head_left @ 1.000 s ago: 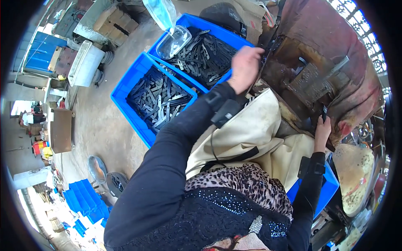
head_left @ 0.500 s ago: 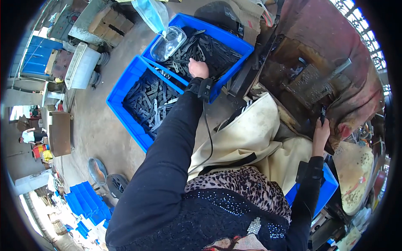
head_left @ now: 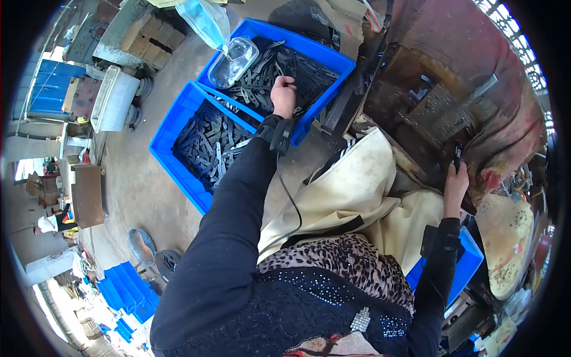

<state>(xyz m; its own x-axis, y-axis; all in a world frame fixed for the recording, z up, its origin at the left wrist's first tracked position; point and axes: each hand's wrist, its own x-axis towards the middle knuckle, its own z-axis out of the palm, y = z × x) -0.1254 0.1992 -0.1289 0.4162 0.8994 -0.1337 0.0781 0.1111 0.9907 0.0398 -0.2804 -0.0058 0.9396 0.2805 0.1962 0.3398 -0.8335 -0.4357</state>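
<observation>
Where L hand (head_left: pixel 284 98) is, blue bin (head_left: pixel 312 113): dk strips (head_left: pixel 285 59) (loose).

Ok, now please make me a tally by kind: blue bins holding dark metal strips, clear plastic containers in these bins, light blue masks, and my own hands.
Blue bins holding dark metal strips: 2
Clear plastic container: 1
Light blue mask: 1
Your hands, left hand and right hand: 2
Total: 6
</observation>
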